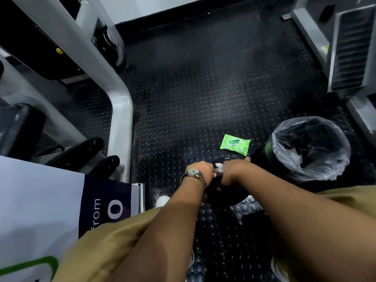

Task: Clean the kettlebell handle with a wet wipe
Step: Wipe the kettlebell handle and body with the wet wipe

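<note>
A black kettlebell [225, 192] stands on the studded rubber floor between my knees, mostly hidden under my hands. My left hand [201, 169], with a metal watch on its wrist, is closed around the handle on the left side. My right hand [232, 171] presses a white wet wipe [219, 166] against the handle just right of it. Only a small fold of the wipe shows between the two hands. A green pack of wet wipes [235, 144] lies flat on the floor just beyond the kettlebell.
A black bin with a clear plastic liner [309, 147] stands to the right of the kettlebell. A grey gym machine frame [120, 110] and black padded levers [85, 149] fill the left. Another grey machine [350, 51] stands at the far right. A white and purple sign [50, 210] stands at lower left.
</note>
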Motion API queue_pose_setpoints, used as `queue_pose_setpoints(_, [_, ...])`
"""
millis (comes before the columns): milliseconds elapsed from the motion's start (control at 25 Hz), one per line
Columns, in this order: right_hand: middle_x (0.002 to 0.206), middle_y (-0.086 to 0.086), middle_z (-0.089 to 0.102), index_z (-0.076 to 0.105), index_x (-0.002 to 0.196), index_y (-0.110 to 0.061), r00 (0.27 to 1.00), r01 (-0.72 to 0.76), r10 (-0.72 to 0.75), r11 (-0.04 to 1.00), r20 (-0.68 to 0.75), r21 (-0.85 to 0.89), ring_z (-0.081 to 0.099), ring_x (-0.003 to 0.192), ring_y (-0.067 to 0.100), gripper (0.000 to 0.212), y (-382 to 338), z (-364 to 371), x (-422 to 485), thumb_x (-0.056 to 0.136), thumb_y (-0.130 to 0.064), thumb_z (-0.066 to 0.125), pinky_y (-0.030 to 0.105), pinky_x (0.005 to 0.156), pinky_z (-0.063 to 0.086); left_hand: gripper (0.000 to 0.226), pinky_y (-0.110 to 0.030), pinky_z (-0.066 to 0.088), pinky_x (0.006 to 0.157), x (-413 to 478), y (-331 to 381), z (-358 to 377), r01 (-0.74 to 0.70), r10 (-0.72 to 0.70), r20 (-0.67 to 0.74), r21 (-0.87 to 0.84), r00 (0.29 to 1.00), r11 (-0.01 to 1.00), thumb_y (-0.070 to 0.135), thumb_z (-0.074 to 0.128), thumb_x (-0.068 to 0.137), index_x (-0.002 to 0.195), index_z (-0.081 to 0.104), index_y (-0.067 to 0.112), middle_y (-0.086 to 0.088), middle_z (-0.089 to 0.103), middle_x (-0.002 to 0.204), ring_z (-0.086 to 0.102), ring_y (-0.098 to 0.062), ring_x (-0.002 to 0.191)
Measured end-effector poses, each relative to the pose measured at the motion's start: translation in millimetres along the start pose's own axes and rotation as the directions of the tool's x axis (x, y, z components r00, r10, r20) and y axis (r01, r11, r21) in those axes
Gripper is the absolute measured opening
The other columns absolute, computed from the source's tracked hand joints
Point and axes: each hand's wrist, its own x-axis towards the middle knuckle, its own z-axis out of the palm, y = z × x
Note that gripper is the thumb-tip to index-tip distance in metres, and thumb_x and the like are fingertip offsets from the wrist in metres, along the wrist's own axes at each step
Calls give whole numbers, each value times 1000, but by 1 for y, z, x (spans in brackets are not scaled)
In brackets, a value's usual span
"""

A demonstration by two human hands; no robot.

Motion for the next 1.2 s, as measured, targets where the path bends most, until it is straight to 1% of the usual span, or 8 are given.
queue_pose_setpoints(120, [104,-5,75,75,104,-27,988,147,-154,972,24,185,71,96,21,61,-15,0,9,55,-61,85,36,95,55,34,-37,52,82,-5,4,-5,-3,3,0,17,1000,1000,20,68,91,125,69,15,-10,70,123,69,-33,110])
queue_pose_setpoints(200, [103,-4,74,71,100,-23,997,69,-77,974,31,216,70,97,21,74,3,-3,5,44,-71,82,40,101,52,31,-36,51,84,-5,4,-4,-5,5,5,4,1000,1000,27,61,98,125,68,16,-11,70,123,68,-33,111])
queue_pose_setpoints(360, [130,0,66,60,125,-22,985,-153,154,988,-82,25,57,129,25,91,33,5,-6,58,-81,76,61,120,12,35,-41,55,90,2,1,2,5,-6,27,10,1000,1000,37,49,106,129,66,17,-11,69,122,68,-32,108])
queue_pose_setpoints(600, [120,-2,73,71,114,-27,992,116,-107,980,-60,163,67,106,21,70,-15,0,3,59,-69,83,37,101,50,30,-39,54,88,-1,-1,-3,-4,4,-8,-25,1000,1000,21,61,95,122,70,13,-12,71,122,69,-34,110])
queue_pose_setpoints(800, [143,1,59,56,138,-23,985,-169,165,981,-41,-93,49,139,27,81,22,-2,-7,77,-75,68,64,121,6,36,-40,53,91,5,-3,3,-7,7,22,-20,1000,1000,39,52,105,129,67,17,-12,70,122,68,-32,109])
queue_pose_setpoints(880, [137,1,63,60,132,-25,993,-106,102,993,-61,-61,53,135,26,77,3,0,-7,74,-73,71,61,120,11,33,-40,53,90,4,-4,3,-7,7,0,-15,1000,1000,33,54,104,128,67,15,-12,70,122,68,-33,109])
queue_pose_setpoints(1040, [118,3,73,70,111,-25,993,80,-70,991,-90,109,67,101,25,55,-19,-1,1,67,-58,76,36,98,52,31,-37,52,87,0,-3,0,-27,27,-23,-18,999,999,19,57,99,128,67,15,-11,70,126,68,-33,113])
queue_pose_setpoints(1200, [138,4,62,63,131,-22,993,-109,109,994,-41,9,57,127,30,67,18,-8,1,79,-63,71,52,116,34,34,-38,53,88,5,-4,2,-19,20,30,-28,999,999,39,52,105,127,68,19,-11,71,120,68,-31,106])
